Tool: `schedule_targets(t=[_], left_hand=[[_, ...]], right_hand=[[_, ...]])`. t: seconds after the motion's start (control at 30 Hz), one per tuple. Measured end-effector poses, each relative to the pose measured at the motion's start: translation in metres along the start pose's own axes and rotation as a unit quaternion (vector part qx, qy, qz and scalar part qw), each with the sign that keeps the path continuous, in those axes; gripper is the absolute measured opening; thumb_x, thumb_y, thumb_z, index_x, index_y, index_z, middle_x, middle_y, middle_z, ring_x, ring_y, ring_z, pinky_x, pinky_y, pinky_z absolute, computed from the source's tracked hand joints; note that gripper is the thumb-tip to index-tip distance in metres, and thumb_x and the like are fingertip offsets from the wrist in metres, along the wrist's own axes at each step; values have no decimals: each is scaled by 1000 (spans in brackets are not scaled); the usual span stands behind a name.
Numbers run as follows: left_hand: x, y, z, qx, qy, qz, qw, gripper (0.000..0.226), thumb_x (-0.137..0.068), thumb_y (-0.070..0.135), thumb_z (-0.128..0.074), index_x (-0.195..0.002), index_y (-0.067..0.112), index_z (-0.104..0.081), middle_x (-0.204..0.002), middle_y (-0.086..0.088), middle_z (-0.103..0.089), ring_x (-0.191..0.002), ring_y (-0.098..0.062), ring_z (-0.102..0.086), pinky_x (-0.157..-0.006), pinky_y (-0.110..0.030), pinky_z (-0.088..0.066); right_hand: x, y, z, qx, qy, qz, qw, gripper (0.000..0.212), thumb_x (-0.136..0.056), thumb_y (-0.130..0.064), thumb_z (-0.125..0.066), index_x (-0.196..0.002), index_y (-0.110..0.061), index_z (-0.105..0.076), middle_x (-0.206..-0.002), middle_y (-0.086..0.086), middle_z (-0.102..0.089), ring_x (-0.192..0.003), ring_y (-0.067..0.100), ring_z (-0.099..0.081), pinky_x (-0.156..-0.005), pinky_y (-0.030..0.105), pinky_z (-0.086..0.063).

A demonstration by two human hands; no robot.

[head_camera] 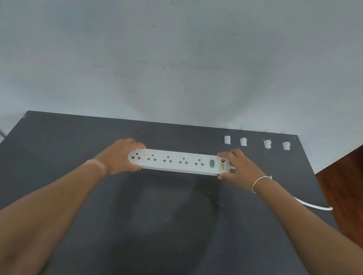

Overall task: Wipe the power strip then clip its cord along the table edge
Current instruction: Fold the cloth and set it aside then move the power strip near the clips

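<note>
Gripping power strip (177, 161) mid-table (54, 153)

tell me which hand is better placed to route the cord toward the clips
Probably the right hand. It holds the power strip at the end where the white cord exits, and the four clips sit just beyond it near the table's far right edge. The left hand grips the opposite end, away from both.

Two bare forearms, extended forward, converging. Left hand (123, 155): fingers curled, gripping. Right hand (237, 167): fingers curled, gripping; thin white band at wrist.
</note>
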State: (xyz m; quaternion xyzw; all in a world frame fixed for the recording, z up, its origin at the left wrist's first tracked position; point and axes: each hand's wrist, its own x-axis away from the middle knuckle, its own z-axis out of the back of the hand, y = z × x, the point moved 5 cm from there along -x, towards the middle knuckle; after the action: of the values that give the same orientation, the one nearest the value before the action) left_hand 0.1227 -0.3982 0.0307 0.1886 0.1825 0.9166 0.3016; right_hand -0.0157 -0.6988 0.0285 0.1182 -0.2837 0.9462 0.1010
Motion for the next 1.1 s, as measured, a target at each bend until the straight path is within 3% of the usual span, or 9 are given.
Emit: schedule_targets(t=[0.2, 0.6, 0.83, 0.97, 1.1], left_hand=[[-48, -6, 5, -3, -13, -15, 1000, 53, -71, 28, -71, -121, 30, -53, -111, 3, -51, -103, -18, -48, -89, -29, -39], [-75, -29, -16, -24, -22, 91, 995, 58, -73, 23, -68, -127, 28, -48, -117, 4, -51, -105, -17, -51, -92, -32, -44], [-84, -27, -17, -57, -23, 112, 992, 58, -75, 20, -67, -130, 25, -48, -121, 0, -53, -106, -20, -52, -90, -33, -44], [-87, -24, -18, -71, -24, 124, 989, 60, -75, 19, -66, -131, 24, -47, -125, -2, -53, -112, -22, -51, -94, -34, -44], [-92, -8, -18, -110, -29, 111, 987, 76, -72, 30, -71, -140, 24, -38, -138, -4, -45, -129, -26, -39, -107, -39, -37]], right_hand=[[-34, 13, 10, -12, 7, -31, 999, 64, -76, -33, -70, -132, -34, -38, -131, 2, -41, -119, 25, -45, -100, 35, -37], [-90, 32, -5, -63, 23, 18, 998, 61, -70, -33, -75, -123, -26, -45, -128, -1, -50, -116, 19, -50, -97, 31, -38], [-96, 42, -16, -51, 26, 40, 998, 64, -73, -36, -72, -128, -21, -41, -132, 2, -51, -119, 22, -49, -100, 38, -41], [-92, 49, -10, -40, 51, 52, 997, 58, -77, -39, -68, -126, -21, -44, -132, 3, -51, -118, 24, -48, -101, 37, -40], [-80, 72, 7, -22, 92, 41, 995, 50, -81, -40, -64, -125, -20, -48, -129, 4, -53, -118, 24, -48, -100, 36, -39]])
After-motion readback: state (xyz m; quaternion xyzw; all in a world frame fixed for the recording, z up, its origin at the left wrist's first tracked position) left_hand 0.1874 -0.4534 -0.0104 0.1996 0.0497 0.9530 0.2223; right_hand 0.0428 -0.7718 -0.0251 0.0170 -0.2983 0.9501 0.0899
